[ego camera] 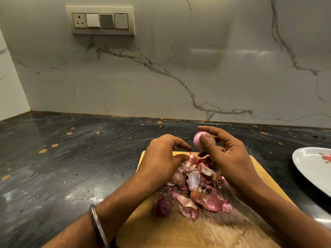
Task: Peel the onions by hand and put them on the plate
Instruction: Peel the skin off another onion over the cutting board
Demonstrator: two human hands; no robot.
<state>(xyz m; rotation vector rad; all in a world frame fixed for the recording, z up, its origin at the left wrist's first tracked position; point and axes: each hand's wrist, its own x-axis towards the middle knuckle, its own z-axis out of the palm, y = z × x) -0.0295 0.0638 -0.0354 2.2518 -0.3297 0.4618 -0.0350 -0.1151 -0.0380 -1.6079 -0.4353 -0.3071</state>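
My right hand [227, 154] grips a small peeled pink onion [198, 141] between thumb and fingers, lifted above the far end of the wooden cutting board [179, 228]. Just left of it, my left hand [164, 156] hovers with curled fingers whose tips touch the top of a heap of onion skins [202, 190]; whether they pinch a piece I cannot tell. A dark purple unpeeled onion [162, 207] lies on the board near my left forearm. The white plate [309, 169] sits at the right edge, only partly in view.
The board lies on a dark speckled stone counter [71, 158]. A marble-patterned wall [179, 68] rises behind it with a switch panel [100, 19] at upper left. A metal bangle [97, 224] circles my left wrist.
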